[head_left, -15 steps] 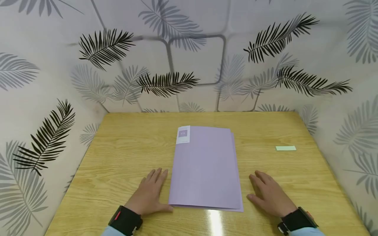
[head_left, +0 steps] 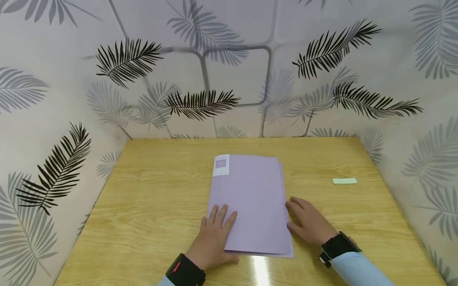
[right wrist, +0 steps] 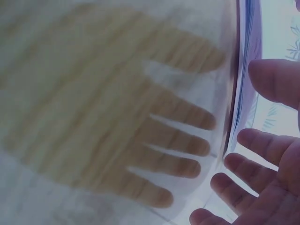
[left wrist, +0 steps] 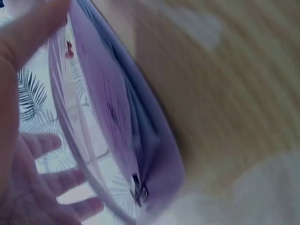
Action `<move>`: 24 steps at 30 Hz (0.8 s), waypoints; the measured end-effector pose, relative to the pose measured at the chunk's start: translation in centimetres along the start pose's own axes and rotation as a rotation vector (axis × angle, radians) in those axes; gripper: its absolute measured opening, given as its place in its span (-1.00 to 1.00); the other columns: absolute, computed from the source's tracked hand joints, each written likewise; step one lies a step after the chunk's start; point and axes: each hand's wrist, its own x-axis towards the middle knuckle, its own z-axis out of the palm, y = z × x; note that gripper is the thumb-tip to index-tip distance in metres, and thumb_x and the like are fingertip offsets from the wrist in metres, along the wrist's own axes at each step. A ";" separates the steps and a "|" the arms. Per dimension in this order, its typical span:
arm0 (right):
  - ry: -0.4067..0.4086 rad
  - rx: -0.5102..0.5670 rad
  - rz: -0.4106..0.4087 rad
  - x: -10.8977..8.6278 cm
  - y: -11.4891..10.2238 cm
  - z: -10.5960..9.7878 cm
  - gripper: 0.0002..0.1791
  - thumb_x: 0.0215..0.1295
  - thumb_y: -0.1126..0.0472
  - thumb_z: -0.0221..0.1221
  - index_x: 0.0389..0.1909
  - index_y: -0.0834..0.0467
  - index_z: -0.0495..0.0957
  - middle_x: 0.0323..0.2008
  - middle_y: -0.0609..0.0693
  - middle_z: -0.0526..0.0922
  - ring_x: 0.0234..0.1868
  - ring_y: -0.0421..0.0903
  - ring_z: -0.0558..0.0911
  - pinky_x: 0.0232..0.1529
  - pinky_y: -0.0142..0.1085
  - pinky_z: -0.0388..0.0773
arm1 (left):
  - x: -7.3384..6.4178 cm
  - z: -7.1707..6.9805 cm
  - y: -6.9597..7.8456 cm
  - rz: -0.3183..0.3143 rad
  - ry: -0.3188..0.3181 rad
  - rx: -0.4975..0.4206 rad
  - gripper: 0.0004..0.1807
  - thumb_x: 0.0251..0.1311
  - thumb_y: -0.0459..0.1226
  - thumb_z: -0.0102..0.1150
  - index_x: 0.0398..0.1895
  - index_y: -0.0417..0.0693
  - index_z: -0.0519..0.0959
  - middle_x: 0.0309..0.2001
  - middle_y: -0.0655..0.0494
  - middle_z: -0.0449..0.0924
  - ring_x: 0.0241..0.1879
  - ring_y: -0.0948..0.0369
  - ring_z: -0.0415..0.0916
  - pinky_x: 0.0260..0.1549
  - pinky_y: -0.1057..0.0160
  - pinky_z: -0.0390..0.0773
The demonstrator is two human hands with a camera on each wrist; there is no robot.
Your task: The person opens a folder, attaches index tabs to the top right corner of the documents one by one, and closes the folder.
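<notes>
A light purple folder (head_left: pixel 252 190) lies closed on the wooden table, with a white label (head_left: pixel 221 165) at its upper left corner. My left hand (head_left: pixel 212 240) is over the lower left corner, fingers spread across the cover and thumb near the bottom edge. In the left wrist view, layered sheets show inside the folder (left wrist: pixel 108 89) along its open edge. At the right side, my right hand (head_left: pixel 309 220) has its fingertips close to the folder's edge. Its fingers stand apart, loosely bent, in the right wrist view; whether they touch the folder (right wrist: pixel 246 70) I cannot tell.
A small pale green strip (head_left: pixel 344 181) lies on the table (head_left: pixel 161 174) to the right of the folder. Leaf-patterned cloth (head_left: pixel 243 79) rises behind the table and along both sides. The glossy tabletop reflects light and my right hand.
My left hand has moved right, from beside the folder to over its lower left corner. The right hand has moved left and slightly forward to the folder's right edge. The folder lies as before.
</notes>
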 end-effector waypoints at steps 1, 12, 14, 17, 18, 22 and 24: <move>-0.008 -0.005 -0.002 0.2 0.0 0.1 -0.32 0.17 0.10 0.32 0.26 0.31 0.39 0.26 0.30 0.36 0.27 0.26 0.35 0.22 0.12 0.29 | 0.0 0.1 0.2 -0.008 0.008 0.010 0.33 -0.30 0.39 0.35 0.52 -0.02 0.01 0.48 -0.22 -0.11 0.43 -0.28 -0.18 0.09 -0.41 0.21; -0.058 -0.040 -0.032 0.7 -0.2 0.5 -0.33 0.18 0.11 0.29 0.28 0.31 0.39 0.32 0.24 0.33 0.33 0.26 0.28 0.29 0.09 0.21 | -0.4 0.5 0.3 -0.025 0.012 -0.046 0.14 -0.03 0.24 0.32 0.52 -0.03 0.00 0.48 -0.16 -0.03 0.44 -0.22 -0.15 0.11 -0.39 0.20; -0.049 -0.044 -0.061 0.8 -0.3 0.4 -0.33 0.18 0.13 0.28 0.29 0.31 0.37 0.32 0.25 0.33 0.33 0.25 0.28 0.30 0.08 0.19 | -0.5 0.4 0.1 -0.022 0.021 -0.083 0.14 -0.03 0.21 0.33 0.52 -0.02 -0.02 0.47 -0.15 -0.01 0.44 -0.21 -0.14 0.11 -0.39 0.20; -0.041 -0.063 -0.094 0.9 -0.3 0.4 -0.34 0.20 0.13 0.27 0.30 0.28 0.37 0.32 0.26 0.33 0.32 0.24 0.30 0.30 0.08 0.19 | -0.5 0.1 -0.3 -0.006 0.045 -0.128 0.14 -0.03 0.16 0.37 0.52 -0.02 -0.03 0.46 -0.14 0.03 0.43 -0.20 -0.10 0.16 -0.33 0.20; -0.034 -0.067 -0.106 0.9 -0.3 0.5 -0.36 0.21 0.14 0.26 0.30 0.27 0.38 0.31 0.27 0.33 0.31 0.25 0.31 0.29 0.10 0.21 | -0.5 0.1 -0.4 0.000 0.052 -0.144 0.14 -0.04 0.14 0.38 0.52 -0.03 -0.03 0.46 -0.14 0.04 0.43 -0.19 -0.08 0.18 -0.30 0.19; -0.023 -0.061 -0.126 0.9 -0.4 0.6 -0.44 0.27 0.15 0.22 0.27 0.24 0.43 0.30 0.28 0.35 0.30 0.27 0.32 0.25 0.11 0.25 | -0.8 -0.4 -0.8 0.021 0.086 -0.227 0.15 -0.08 0.06 0.41 0.53 -0.01 -0.04 0.44 -0.10 0.08 0.42 -0.16 -0.04 0.29 -0.11 0.15; -0.010 -0.045 -0.135 1.0 -0.5 0.6 -0.47 0.31 0.17 0.18 0.28 0.23 0.42 0.29 0.27 0.35 0.29 0.25 0.33 0.24 0.11 0.26 | -0.9 -0.6 -0.9 0.034 0.107 -0.270 0.16 -0.10 0.02 0.42 0.53 0.01 -0.04 0.43 -0.08 0.10 0.41 -0.15 -0.01 0.29 -0.07 0.17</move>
